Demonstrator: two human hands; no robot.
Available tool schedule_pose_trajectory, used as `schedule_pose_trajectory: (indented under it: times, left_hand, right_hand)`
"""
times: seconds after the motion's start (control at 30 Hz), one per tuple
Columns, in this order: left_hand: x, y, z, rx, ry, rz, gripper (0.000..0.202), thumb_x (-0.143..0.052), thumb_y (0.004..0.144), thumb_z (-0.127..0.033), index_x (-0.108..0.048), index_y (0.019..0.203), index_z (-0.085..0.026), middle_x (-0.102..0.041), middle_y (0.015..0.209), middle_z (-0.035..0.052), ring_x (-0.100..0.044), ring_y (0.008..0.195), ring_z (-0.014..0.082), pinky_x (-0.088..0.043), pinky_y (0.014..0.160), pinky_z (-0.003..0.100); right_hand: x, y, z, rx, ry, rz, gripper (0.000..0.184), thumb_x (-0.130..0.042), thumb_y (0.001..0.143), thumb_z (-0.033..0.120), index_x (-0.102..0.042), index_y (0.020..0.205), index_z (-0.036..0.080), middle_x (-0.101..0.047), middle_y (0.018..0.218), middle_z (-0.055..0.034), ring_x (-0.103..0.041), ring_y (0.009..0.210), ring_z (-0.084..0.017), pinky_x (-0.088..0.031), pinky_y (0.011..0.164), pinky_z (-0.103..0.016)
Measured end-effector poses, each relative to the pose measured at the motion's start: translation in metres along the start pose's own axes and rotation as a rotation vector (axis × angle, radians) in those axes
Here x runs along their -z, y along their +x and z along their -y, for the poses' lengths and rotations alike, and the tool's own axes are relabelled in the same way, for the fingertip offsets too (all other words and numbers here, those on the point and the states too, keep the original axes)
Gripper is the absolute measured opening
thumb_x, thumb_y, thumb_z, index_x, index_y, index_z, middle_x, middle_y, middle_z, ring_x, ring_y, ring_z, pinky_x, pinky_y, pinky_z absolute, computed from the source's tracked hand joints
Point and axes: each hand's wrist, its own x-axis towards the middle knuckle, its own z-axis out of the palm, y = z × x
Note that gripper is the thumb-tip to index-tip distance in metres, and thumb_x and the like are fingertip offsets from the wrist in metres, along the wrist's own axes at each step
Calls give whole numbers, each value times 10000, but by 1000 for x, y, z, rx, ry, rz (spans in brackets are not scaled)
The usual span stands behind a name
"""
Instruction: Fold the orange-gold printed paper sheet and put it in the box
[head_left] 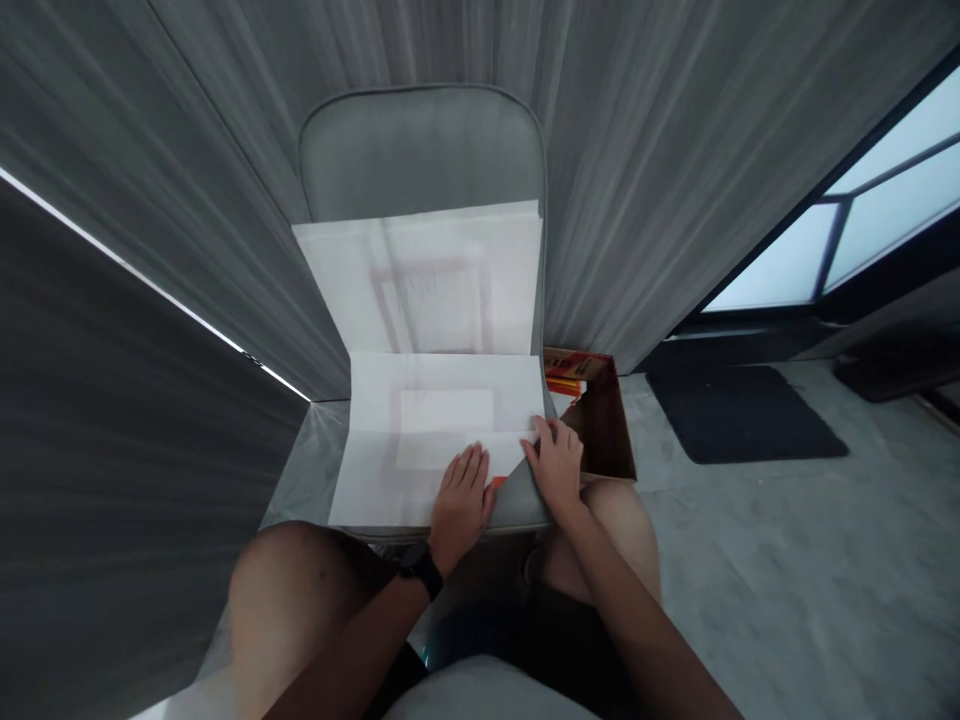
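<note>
A large white paper sheet [435,400] lies over a grey chair [420,150], its upper half leaning on the backrest and its lower half folded across the seat. My left hand [459,500] rests flat on the paper's near edge, fingers together and stretched out, a black watch on the wrist. Beside it, my right hand [556,462] presses on the paper's right corner with fingers bent, the fingertips on the fold. A small orange bit [498,482] shows between the two hands.
An open cardboard box [604,420] with orange-red packets stands on the floor right of the chair. A dark mat [739,410] lies further right. Grey curtains hang behind the chair, with a window at the right. My bare knees are below.
</note>
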Motion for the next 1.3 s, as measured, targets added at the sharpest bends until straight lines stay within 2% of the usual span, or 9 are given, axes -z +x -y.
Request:
schedule_pose_trajectory:
  times: [0.17, 0.33, 0.47, 0.6, 0.73, 0.87, 1.0, 1.17, 1.3]
  left_hand:
    - [1, 1, 1, 4, 11, 23, 539, -421, 1088, -251, -387, 1602, -91, -489, 1618, 179, -435, 1528, 303, -405, 1238, 521]
    - [2, 2, 2, -4, 5, 49, 525, -408, 1086, -257, -416, 1584, -89, -493, 1615, 179, -429, 1531, 305, -414, 1231, 522]
    - [1, 2, 3, -11, 17, 23, 505, -399, 1087, -247, -446, 1563, -86, -508, 1605, 172, -451, 1517, 302, -420, 1225, 510]
    - [0, 1, 3, -3, 9, 38, 499, -404, 1087, -252, -465, 1550, -78, -500, 1609, 182, -444, 1522, 303, -412, 1230, 512]
    - [-1, 0, 3, -1, 5, 44, 506, -408, 1088, -257, -458, 1556, -72, -487, 1618, 185, -422, 1536, 301, -396, 1245, 510]
    - [0, 0, 3, 1, 2, 53, 538, -393, 1087, -257, -397, 1604, -106, -485, 1623, 169, -419, 1539, 297, -402, 1240, 526]
    - [1, 0, 4, -2, 4, 65, 552, -384, 1086, -259, -372, 1617, -111, -480, 1626, 169, -428, 1534, 298, -409, 1235, 530]
    - [2, 1, 3, -4, 8, 89, 583, -389, 1086, -288, -333, 1638, -112, -459, 1640, 174, -397, 1552, 300, -386, 1245, 535]
    - [4, 1, 1, 2, 18, 111, 570, -371, 1091, -295, -351, 1625, -98, -451, 1647, 171, -391, 1555, 296, -366, 1257, 522]
  right_hand:
    - [-10, 1, -7, -235, 73, -20, 552, -517, 1010, 530, -615, 1370, 123, -576, 1310, -232, -514, 1163, -359, -434, 966, -491]
    - [-22, -1, -12, -338, 165, -64, 625, -536, 964, 585, -599, 1385, 127, -524, 1403, -246, -468, 1276, -389, -414, 1053, -562]
    - [-28, 3, -21, -384, 310, -94, 572, -515, 950, 521, -632, 1332, 111, -536, 1393, -250, -477, 1312, -374, -405, 1111, -556]
    - [-30, 6, -28, -478, 406, -90, 546, -483, 941, 478, -655, 1275, 81, -599, 1269, -252, -563, 1217, -351, -460, 1074, -521]
    - [-28, 6, -24, -437, 429, -79, 539, -449, 978, 517, -644, 1301, 133, -612, 1292, -213, -576, 1235, -319, -467, 1083, -483]
    - [-23, 4, -16, -403, 352, -6, 660, -566, 921, 599, -592, 1394, 140, -593, 1365, -220, -558, 1258, -353, -467, 1072, -507]
    - [-20, 5, -14, -449, 289, 63, 665, -563, 929, 571, -571, 1417, 120, -594, 1374, -234, -571, 1245, -367, -481, 1036, -495]
    - [-21, 9, -16, -447, 284, 57, 557, -472, 987, 489, -587, 1397, 130, -623, 1328, -219, -589, 1212, -347, -479, 1010, -471]
    - [-20, 10, -17, -467, 294, 77, 556, -465, 988, 489, -584, 1403, 138, -618, 1335, -216, -585, 1212, -345, -481, 982, -452]
